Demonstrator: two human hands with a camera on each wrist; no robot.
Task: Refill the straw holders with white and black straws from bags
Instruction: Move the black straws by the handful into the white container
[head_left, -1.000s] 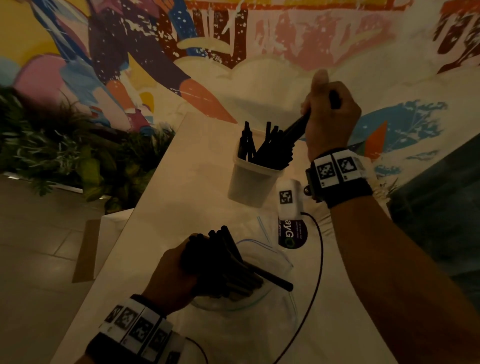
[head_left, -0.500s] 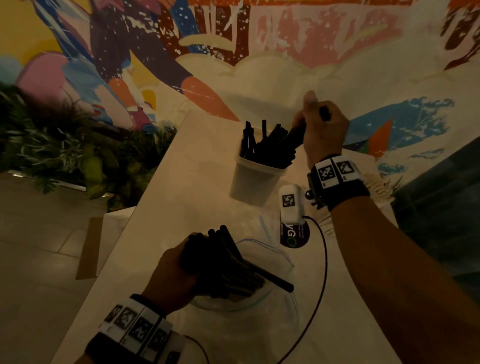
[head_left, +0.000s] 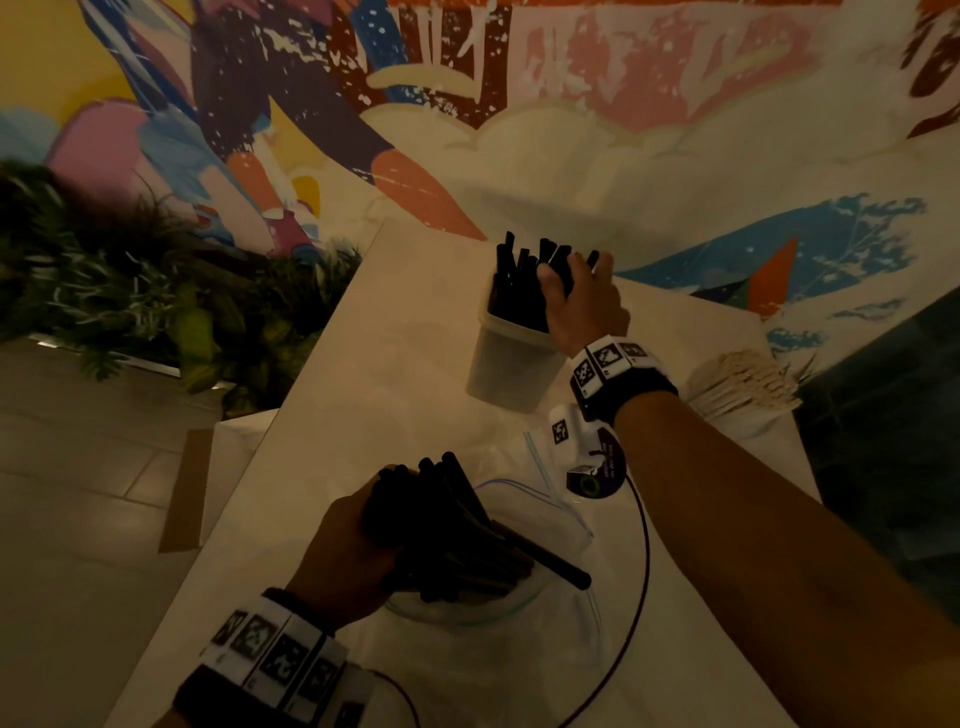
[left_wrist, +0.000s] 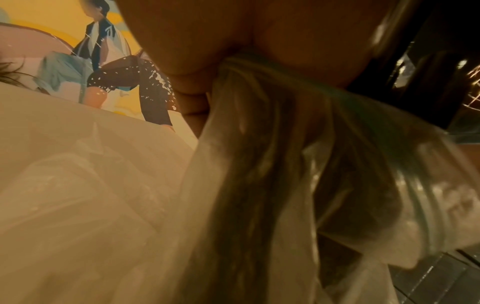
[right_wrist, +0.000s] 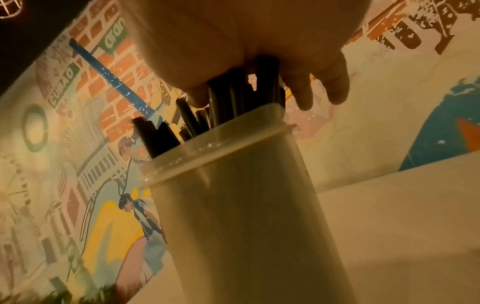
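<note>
A translucent straw holder (head_left: 506, 364) stands on the white table (head_left: 384, 374), with several black straws (head_left: 511, 275) upright in it. My right hand (head_left: 563, 275) is at its mouth, thumb and fingers closed around a small bunch of black straws (right_wrist: 244, 90) whose lower ends are inside the holder (right_wrist: 246, 205). Nearer to me, my left hand (head_left: 363, 519) grips a bundle of black straws (head_left: 457, 535) through a clear plastic bag (head_left: 524, 605). One straw (head_left: 561, 569) pokes out to the right. The left wrist view shows crumpled bag plastic (left_wrist: 259, 164) squeezed under the palm.
A pile of white straws (head_left: 748, 379) lies at the table's right edge, behind my right wrist. A dark round label (head_left: 605, 467) and a thin cable (head_left: 644, 545) lie between bag and holder. Plants (head_left: 130, 291) and floor lie left of the table; a painted wall stands behind.
My right hand has come down from above and right of the holder to its mouth, lowering its black straws in among the others. The left hand and bag have stayed put.
</note>
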